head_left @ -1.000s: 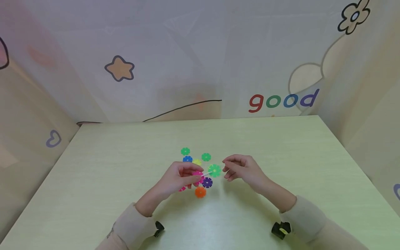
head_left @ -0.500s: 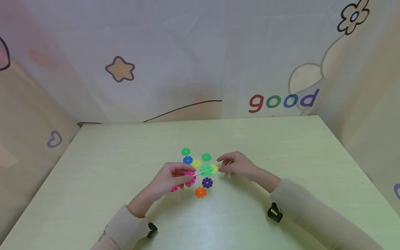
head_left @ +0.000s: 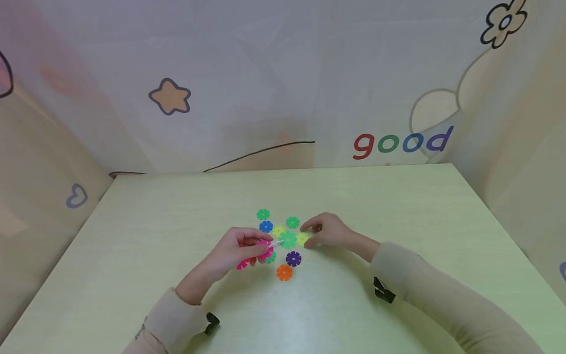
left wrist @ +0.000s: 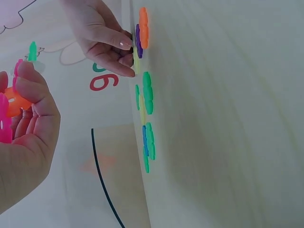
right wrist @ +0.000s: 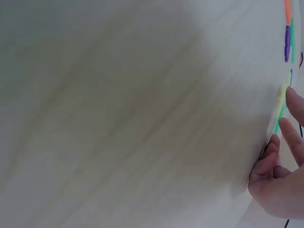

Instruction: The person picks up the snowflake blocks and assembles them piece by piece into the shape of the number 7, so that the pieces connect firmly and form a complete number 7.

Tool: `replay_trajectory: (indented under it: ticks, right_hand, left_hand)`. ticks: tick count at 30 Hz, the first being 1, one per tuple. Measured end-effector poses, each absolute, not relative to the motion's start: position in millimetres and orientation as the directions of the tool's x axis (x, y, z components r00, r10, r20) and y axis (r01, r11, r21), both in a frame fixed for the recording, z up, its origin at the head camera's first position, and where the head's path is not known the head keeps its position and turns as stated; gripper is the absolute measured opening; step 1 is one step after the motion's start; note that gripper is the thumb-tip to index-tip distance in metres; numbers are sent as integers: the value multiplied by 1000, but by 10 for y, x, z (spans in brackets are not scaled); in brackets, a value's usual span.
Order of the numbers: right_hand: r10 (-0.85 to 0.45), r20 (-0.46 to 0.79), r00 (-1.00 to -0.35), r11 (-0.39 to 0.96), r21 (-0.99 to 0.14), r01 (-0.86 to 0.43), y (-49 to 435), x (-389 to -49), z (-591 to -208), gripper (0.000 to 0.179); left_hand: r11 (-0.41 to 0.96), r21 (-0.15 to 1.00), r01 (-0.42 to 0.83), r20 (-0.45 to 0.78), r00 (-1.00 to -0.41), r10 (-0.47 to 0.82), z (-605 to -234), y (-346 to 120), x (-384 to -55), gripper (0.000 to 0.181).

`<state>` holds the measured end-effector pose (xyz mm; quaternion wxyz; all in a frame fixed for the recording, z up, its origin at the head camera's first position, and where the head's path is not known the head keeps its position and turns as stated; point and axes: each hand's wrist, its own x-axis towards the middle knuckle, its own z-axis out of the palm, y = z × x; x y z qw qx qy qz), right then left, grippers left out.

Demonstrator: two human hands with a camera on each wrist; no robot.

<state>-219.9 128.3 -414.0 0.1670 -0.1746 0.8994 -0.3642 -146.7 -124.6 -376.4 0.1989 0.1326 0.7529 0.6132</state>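
My left hand (head_left: 232, 250) pinches a joined cluster of notched plastic snowflake discs. The cluster has pink discs (left wrist: 5, 118), an orange disc (left wrist: 18, 100), a white disc seen edge-on (head_left: 275, 243) and a green disc (head_left: 288, 240) at its far end. The fingers hide part of it. My right hand (head_left: 331, 231) is low at the table, thumb and forefinger spread at the edge of a yellow disc (head_left: 302, 239) lying flat. In the right wrist view, the fingertips (right wrist: 290, 97) are beside that yellow disc (right wrist: 280, 102). No firm pinch shows.
Loose discs lie on the pale table (head_left: 177, 206): purple (head_left: 294, 258), orange (head_left: 284, 272), blue (head_left: 266, 226), another yellow (head_left: 278, 230) and several green, including one at the back (head_left: 263, 214). A printed cloth (head_left: 265, 73) stands behind the table.
My left hand has shifted left with the cluster, uncovering a green disc beneath. My right hand has moved left and down to the yellow disc, its thumb and forefinger now at the rim.
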Motion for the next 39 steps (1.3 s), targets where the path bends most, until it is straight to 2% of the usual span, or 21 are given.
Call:
replay_trajectory:
  ticks: [10,21,28,39]
  right_hand:
    - [-399,-189,-897,740,-644,-194,1201,-2179,-4126,29]
    - [-403,-245,-882,695,-709,-121,1243,-2102,-4077,16]
    - [-463,-175,-869,596,-787,-159,1342,-2001,-4002,7]
    - [-479,-79,-874,475,-861,-183,1431,-1848,-3870,10]
  left_hand:
    - [180,982,-55,-133,-881,454,-3752,-1256,-1468,32]
    - [166,984,-59,-128,-886,446,-3742,-1241,-1460,31]
    - [160,984,-78,-143,-882,450,-3737,-1214,-1447,30]
    - [179,982,-62,-140,-874,466,-3763,-1216,-1451,26]
